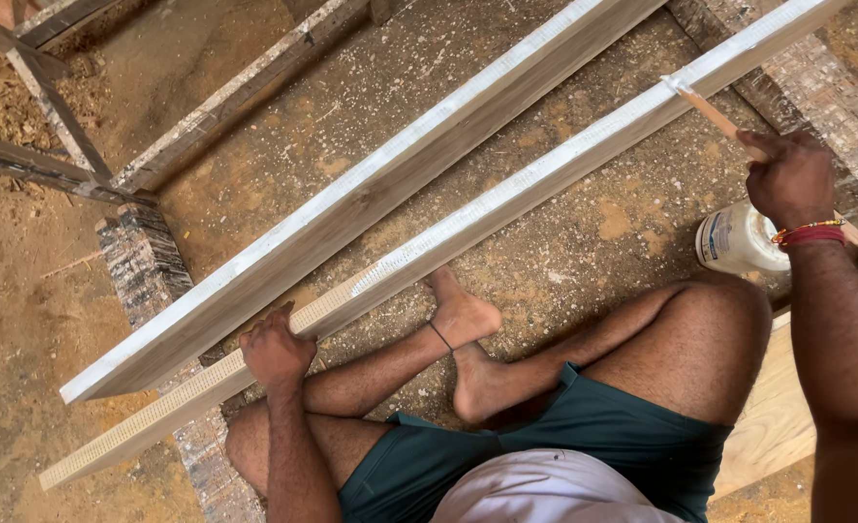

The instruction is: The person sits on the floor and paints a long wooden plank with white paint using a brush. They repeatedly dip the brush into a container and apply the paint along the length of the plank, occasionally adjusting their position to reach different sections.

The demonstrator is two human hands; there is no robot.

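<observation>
Left hand [276, 351] is clenching around the near plank [468, 218]; right hand [789, 179] is pinching a stick [715, 114] against it, beside a jar [734, 239].

place: open woodworking yard | signs: long planks [371, 189] on blocks, sawdust-strewn dirt floor [564, 252], timber frame [51, 116]

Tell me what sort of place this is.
Probably a rough carpentry work area on bare ground. Sawdust litters the dirt floor, long planks rest on wooden blocks, and the right hand holds a stick to a plank edge beside a white glue bottle.
</observation>
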